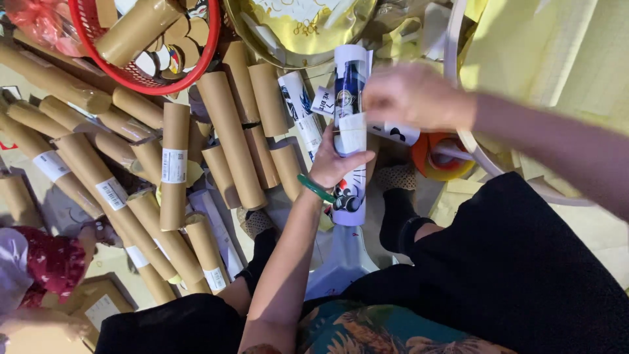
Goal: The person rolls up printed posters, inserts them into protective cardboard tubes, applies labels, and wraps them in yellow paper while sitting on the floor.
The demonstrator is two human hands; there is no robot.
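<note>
Gripping printed tube (pixel 348 131) between both hands (pixel 337 164).

Head camera, steeply downward, close overhead.

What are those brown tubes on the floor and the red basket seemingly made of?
The brown tubes look like matte cardboard: dull tan, with visible spiral seams. The red basket seems glossy moulded plastic, judging by its shiny rim and open lattice wall.

Cardboard tubes (pixel 196 157) heaped on floor at left, basket (pixel 147 75) behind them, printed roll (pixel 349 131) right of pile, tape roll (pixel 440 160) further right.
</note>
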